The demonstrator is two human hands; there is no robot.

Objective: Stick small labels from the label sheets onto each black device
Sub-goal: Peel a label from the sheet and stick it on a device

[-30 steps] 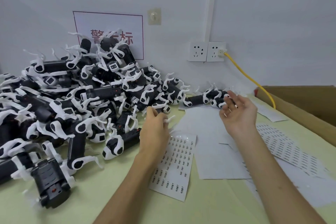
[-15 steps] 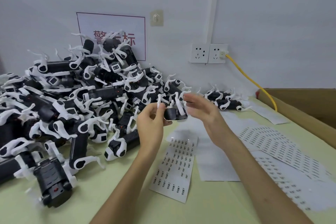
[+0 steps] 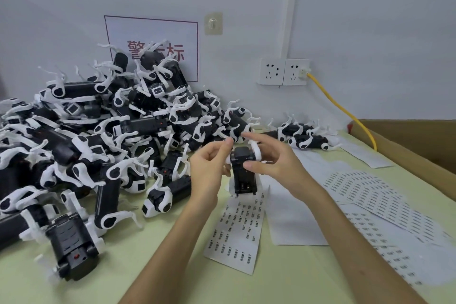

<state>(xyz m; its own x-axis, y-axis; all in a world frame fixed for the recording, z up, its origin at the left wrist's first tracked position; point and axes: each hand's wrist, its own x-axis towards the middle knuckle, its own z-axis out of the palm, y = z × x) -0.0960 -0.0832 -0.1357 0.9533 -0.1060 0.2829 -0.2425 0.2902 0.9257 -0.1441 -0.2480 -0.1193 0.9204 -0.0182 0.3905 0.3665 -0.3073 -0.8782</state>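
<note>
Hands first: your left hand (image 3: 209,165) and right hand (image 3: 276,160) both hold 1 black device (image 3: 244,175), lifted off the pale green table (image 3: 148,266) and standing roughly upright with its lower end toward you. Your right hand wraps it from the right, with the thumb pressed across its front face, curled fingers behind it and the index finger stretched out over its top. Your left hand has its fingers curled and pinches the device's upper left edge between thumb and forefinger, at the white bracket (image 3: 255,150) fitted round its head. Whether a label sits under that pinch cannot be told. Directly below the grip, a label sheet (image 3: 237,234) lies flat on the table, its rows of small printed labels running toward you. Just right of the grip lies a blank white backing sheet (image 3: 291,219), and farther right, beyond your right forearm, more label sheets (image 3: 365,192) overlap. Left of the grip, a large pile of black devices (image 3: 98,131) with white brackets heaps against the wall, its nearest pieces close to your left wrist. Beyond the grip and to its right, a few more devices (image 3: 303,136) lie near the wall, apart from the pile. At the far right stands a cardboard box (image 3: 419,145), and a yellow cable (image 3: 345,111) runs from the wall sockets (image 3: 283,71) down toward it.
</note>
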